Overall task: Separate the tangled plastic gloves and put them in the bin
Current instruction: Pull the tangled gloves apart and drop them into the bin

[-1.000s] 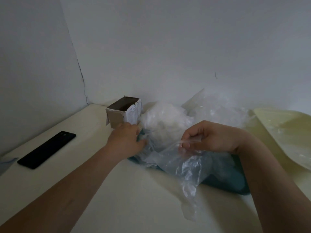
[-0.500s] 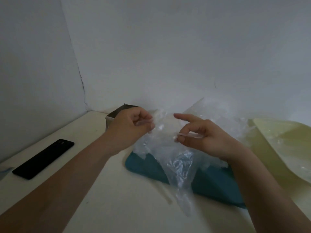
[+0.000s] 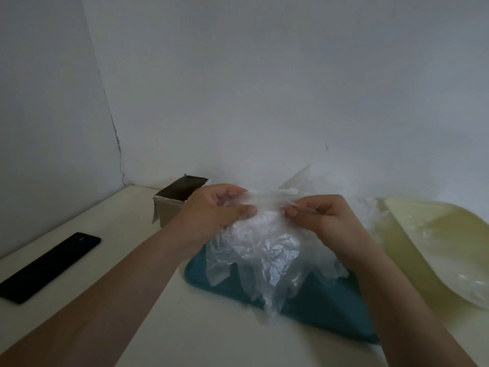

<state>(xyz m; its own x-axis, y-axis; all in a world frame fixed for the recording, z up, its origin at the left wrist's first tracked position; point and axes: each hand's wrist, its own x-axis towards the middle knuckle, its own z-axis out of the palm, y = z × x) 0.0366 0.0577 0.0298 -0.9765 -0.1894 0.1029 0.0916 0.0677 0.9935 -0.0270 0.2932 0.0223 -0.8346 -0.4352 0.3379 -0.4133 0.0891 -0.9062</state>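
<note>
Two hands work one clump of thin, clear, crinkled plastic gloves (image 3: 264, 250), held just above the flat teal tray (image 3: 330, 300), loose ends trailing onto it. Left hand (image 3: 214, 207) pinches a twisted strand at the clump's top between thumb and curled fingers. Right hand (image 3: 322, 215) pinches the same strand just beside it. Close, opposed grips likely serve to peel one glove free.

More clear plastic film (image 3: 312, 181) heaps behind the tray. Small open brown cardboard box (image 3: 177, 200) stands off the tray's far-left corner. Pale yellow-green plastic basin (image 3: 436, 234) lies right of the tray. Which one is the bin, cannot tell. Black slab phone (image 3: 50, 266) lies well left of the tray.
</note>
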